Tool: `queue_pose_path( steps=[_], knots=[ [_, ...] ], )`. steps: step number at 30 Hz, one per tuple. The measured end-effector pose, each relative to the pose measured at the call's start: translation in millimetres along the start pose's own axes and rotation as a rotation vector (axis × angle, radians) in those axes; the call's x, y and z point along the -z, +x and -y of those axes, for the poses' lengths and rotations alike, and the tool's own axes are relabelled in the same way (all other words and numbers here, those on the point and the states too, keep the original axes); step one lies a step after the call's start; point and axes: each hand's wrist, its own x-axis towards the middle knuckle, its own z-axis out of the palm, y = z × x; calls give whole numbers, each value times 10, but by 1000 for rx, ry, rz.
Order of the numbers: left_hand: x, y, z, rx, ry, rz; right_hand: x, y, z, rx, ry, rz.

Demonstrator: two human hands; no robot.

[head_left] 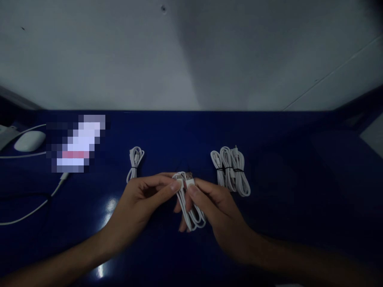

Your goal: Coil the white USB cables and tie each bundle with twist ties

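Note:
A coiled white USB cable (191, 217) is held between both hands above the blue table. My left hand (143, 199) pinches its upper left part, thumb on a white connector end. With thumb and fingers, my right hand (217, 207) grips the cable by its USB plug (189, 178), whose metal tip points away from me. The loops hang down toward me between the hands. Just beyond my left hand lies another bundled white cable (136, 161), tied with a dark band. Past my right hand, three tied white cable bundles (229, 169) lie side by side.
On the left lies a blurred-out phone with a lit screen (80, 143), a white cable (58, 185) plugged into its near end. A white rounded object (30, 141) sits farther left. The glossy blue table (287, 191) ends at a pale wall (134, 59).

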Motion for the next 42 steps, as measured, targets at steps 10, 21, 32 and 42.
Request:
queue_pose_path(
  steps=[10,21,32,42],
  knots=[
    [-22,-18,7,1,-2,-16,-1,-2,-3,2,20,-4],
    [-43,-46,-35,-14,-14,-1,-24,-19,0,22,-2,-6],
    [-52,-33,-16,-35,-21,6,-24,-32,12,18,-15,-8],
    [-63,-31,-39,-29,-7,-13,-20,-30,9,23,-13,-4]
  ],
)
